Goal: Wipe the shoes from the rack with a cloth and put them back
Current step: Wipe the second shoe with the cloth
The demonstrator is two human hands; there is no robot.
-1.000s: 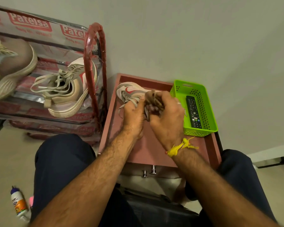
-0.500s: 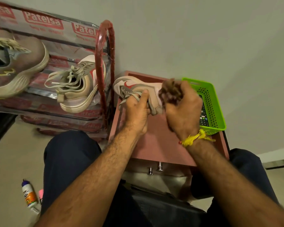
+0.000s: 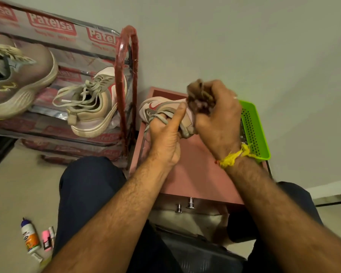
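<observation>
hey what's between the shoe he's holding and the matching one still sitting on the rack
In the head view, the rack's red end frame stands between them: the held shoe is just right of it, over the pink table, and the racked shoe just left.

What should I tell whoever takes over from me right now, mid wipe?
Left hand: grip shut on the white and red shoe, holding it over the pink cabinet top.
Right hand: grip shut on the bunched brown cloth, pressed at the shoe's far end.
On the rack: the matching shoe and a grey shoe.
Done: cannot tell which rack shoes are already wiped.
Left: finish wiping this shoe, put it back on the rack, and wipe any not yet cleaned.
</observation>
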